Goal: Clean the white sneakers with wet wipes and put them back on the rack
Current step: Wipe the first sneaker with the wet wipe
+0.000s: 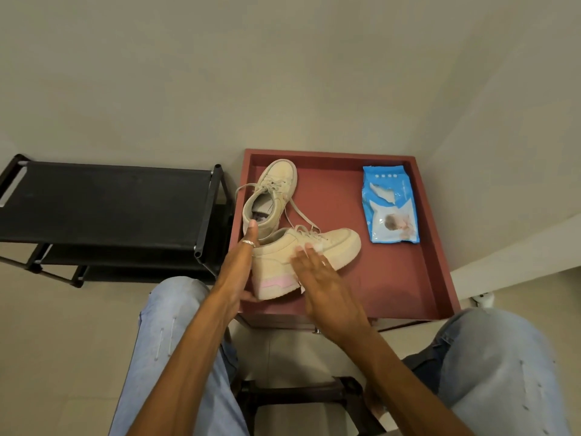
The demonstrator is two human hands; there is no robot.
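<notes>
Two off-white sneakers lie on a red tray table [408, 278]. The near sneaker [333, 247], with a pink heel patch, lies on its side. My left hand [239, 272] holds its heel end, thumb up at the collar. My right hand [323, 281] presses a white wet wipe [317, 247] flat against the sneaker's side with straight fingers; most of the wipe is hidden under the palm. The far sneaker [276, 190] stands upright behind, laces loose. A blue wet-wipe pack [391, 206] lies at the tray's right.
A black shoe rack [103, 202] with a fabric top shelf stands left of the tray, against the wall. My knees in light jeans frame the bottom of the view. A dark stool frame [301, 394] sits between them. A wall corner rises at right.
</notes>
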